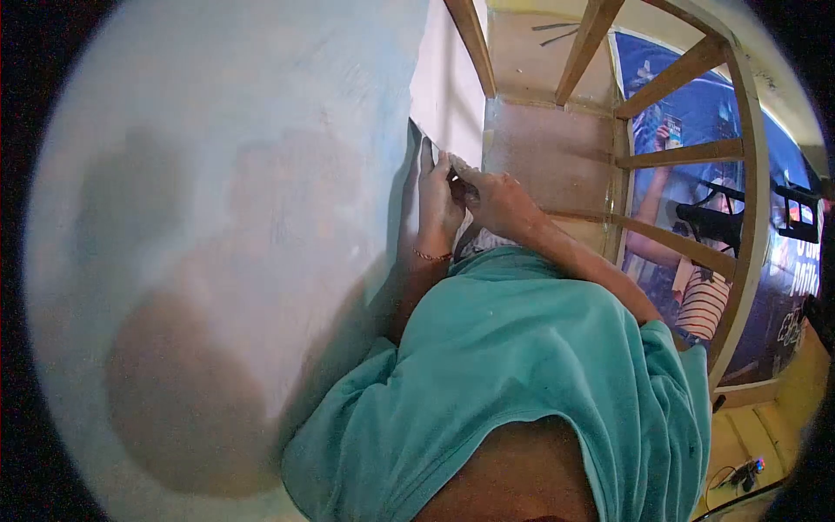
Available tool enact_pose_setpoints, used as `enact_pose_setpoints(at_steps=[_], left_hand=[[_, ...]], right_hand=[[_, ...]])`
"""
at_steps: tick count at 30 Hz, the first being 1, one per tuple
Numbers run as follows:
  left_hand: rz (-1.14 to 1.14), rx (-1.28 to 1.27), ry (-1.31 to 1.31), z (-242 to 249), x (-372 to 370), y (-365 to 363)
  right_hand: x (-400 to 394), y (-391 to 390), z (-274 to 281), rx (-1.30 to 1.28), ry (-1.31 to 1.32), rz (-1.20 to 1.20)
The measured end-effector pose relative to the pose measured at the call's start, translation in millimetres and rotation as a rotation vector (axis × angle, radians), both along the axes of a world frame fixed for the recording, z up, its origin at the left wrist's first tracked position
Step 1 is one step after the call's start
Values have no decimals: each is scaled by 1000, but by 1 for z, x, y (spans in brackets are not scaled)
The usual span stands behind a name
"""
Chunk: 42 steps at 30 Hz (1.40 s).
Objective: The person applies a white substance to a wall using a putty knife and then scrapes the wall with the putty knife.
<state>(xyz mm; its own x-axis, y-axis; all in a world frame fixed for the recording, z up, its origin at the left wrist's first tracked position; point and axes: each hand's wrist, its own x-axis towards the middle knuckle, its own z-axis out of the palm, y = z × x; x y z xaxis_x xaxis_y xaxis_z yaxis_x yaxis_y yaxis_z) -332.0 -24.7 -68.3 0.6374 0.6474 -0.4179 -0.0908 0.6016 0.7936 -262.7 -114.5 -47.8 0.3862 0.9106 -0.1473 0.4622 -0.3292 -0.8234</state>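
A white sheet point(449, 91) lies along the pale blue wall, its lower edge standing a little off it with a dark gap behind. At that edge my left hand point(439, 202), with a beaded bracelet point(430, 257) at the wrist, is closed, fingers pointing up and the thumb against the sheet's edge. My right hand point(497, 202) is right beside it, closed around a small greyish thing point(462, 163) close to the left thumb. What this thing is I cannot tell. The fingers of both hands overlap in this view.
The pale blue wall point(261, 104) fills the left side, with shadows on it. A wooden frame point(755, 174) with several slats stands at the right. Behind it hangs a blue printed banner point(665, 74). Brown board panels point(552, 148) lie beyond my hands. A cable point(722, 474) is at lower right.
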Motion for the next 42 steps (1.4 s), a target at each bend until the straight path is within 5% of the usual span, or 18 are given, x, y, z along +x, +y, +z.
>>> enact_pose_setpoints(at_steps=[5,8,39,42], left_hand=[[53,-148,23,37,5,-12],[67,-53,24,8,2,4],[24,68,142,34,6,-9],[4,-64,145,19,6,5]], right_hand=[[0,-2,2,-15,-14,26],[-2,8,-6,1,21,-11],[5,0,8,51,59,22],[5,3,14,-7,48,18]])
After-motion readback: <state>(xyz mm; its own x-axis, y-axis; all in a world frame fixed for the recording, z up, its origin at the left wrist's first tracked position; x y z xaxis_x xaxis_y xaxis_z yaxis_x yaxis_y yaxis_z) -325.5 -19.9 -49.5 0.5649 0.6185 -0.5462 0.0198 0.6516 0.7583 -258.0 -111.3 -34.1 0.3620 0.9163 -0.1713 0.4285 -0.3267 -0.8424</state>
